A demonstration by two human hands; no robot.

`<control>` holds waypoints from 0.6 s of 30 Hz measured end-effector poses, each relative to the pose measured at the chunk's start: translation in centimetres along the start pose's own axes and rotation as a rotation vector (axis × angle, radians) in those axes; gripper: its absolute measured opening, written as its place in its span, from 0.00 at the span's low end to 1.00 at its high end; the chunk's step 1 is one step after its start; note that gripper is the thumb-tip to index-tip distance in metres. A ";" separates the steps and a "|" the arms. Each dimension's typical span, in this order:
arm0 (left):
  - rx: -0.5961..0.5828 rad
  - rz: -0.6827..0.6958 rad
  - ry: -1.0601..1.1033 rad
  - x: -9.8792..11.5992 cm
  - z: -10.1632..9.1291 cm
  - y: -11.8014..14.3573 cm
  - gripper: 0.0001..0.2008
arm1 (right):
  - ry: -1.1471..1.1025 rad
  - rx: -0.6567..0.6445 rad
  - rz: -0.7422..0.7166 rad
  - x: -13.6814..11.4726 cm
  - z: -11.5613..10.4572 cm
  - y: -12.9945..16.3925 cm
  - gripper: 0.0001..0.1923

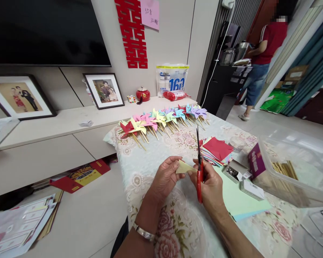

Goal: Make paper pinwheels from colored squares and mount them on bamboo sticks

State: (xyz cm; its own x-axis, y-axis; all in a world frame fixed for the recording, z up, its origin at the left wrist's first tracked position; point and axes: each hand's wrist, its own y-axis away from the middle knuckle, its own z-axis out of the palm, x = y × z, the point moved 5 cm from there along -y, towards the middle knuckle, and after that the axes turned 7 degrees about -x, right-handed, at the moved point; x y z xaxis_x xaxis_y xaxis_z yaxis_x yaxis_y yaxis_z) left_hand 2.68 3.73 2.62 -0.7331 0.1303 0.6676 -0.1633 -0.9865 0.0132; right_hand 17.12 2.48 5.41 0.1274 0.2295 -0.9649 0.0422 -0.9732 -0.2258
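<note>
Between thumb and fingers, my left hand [166, 175] pinches a folded piece of pale yellow paper [185, 167]. My right hand [210, 181] grips red-handled scissors [199, 175], their dark blades pointing away from me. The right fingertips also reach the paper's right end. Just beyond that hand lies a stack of coloured paper squares [218, 148] with a red one on top. Under my right wrist are larger green sheets [235, 193]. At the table's far edge lie several paper pinwheels [158, 120] on wooden sticks.
On the right stand an opened small box of dark pins [234, 172], a white box [252, 190] and a clear bin [290, 186] holding wooden sticks. Behind the table runs a low cabinet [70, 122] with framed photos. A person [271, 46] in red stands at the back right.
</note>
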 end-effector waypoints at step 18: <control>-0.080 0.049 0.168 1.0 0.2 0.4 0.14 | -0.200 -0.557 0.431 -0.1 -6.3 10.9 0.31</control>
State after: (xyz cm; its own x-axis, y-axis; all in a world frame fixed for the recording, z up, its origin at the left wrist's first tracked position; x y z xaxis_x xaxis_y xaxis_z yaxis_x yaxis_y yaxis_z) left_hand 2.00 3.47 3.40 -0.8402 0.1039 0.5322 -0.1720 -0.9819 -0.0798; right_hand 23.85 -8.08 3.91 0.0658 -0.2313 -0.9707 0.5338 -0.8137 0.2301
